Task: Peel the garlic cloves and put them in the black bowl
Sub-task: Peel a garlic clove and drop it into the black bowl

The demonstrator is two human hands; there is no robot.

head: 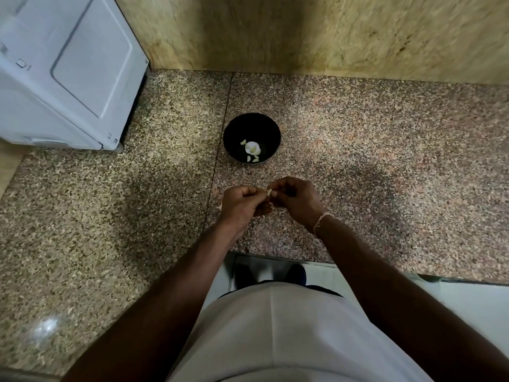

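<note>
1. Both hands are up together over the counter, on the near side of the black bowl [251,137], and they meet around one small pale garlic clove [269,192].
2. The left hand [242,206] has its fingers curled in, fingertips nipping the clove from its side.
3. The right hand [296,199] is curled too, thumb and fingertips pinching the same clove from the other side; the two hands touch at the clove.
4. A thin bracelet [321,220] sits on the right wrist, just behind that hand.
5. How much skin is on the clove I cannot tell; it is too small between the fingers.
6. Beyond the hands stands the bowl, apart from them, upright on the speckled granite counter [385,161].
7. Inside the bowl lie several loose pale cloves [255,159] around a bigger white garlic piece [252,146], all low on the bowl's floor.
8. A seam in the stone runs just left of the bowl and on toward the person.
9. Well to the left of the bowl, at the back, sits a white appliance [68,70] on the same counter.
10. Behind the bowl rises a yellowish stone wall [330,31].
11. On the near side of the bowl, past the counter edge, the person's white shirt [275,334] fills the foreground, with dark shoes [296,272] on the floor below.
</note>
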